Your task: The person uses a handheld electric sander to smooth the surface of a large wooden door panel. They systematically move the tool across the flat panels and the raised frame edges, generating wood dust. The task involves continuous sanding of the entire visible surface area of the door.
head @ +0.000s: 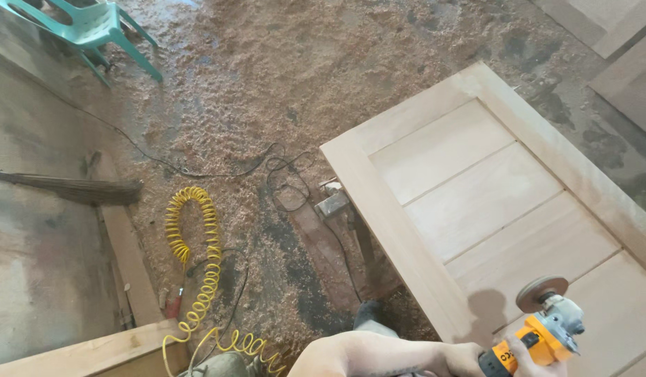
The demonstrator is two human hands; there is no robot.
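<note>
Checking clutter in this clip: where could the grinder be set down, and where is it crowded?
Free: the door panel ahead of the angle grinder, inside its frame rails. Crowded: the sawdust floor left of the panel, with black cable, yellow coiled hose and metal block.

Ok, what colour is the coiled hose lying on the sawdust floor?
Yellow. The coiled hose shows best in the head view, left of the wooden door panel.

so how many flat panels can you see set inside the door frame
4. The panels sit one after another inside the wooden door frame: the farthest one, the next, the third, and the nearest beside the orange grinder. More may lie beyond the picture's edge.
</note>
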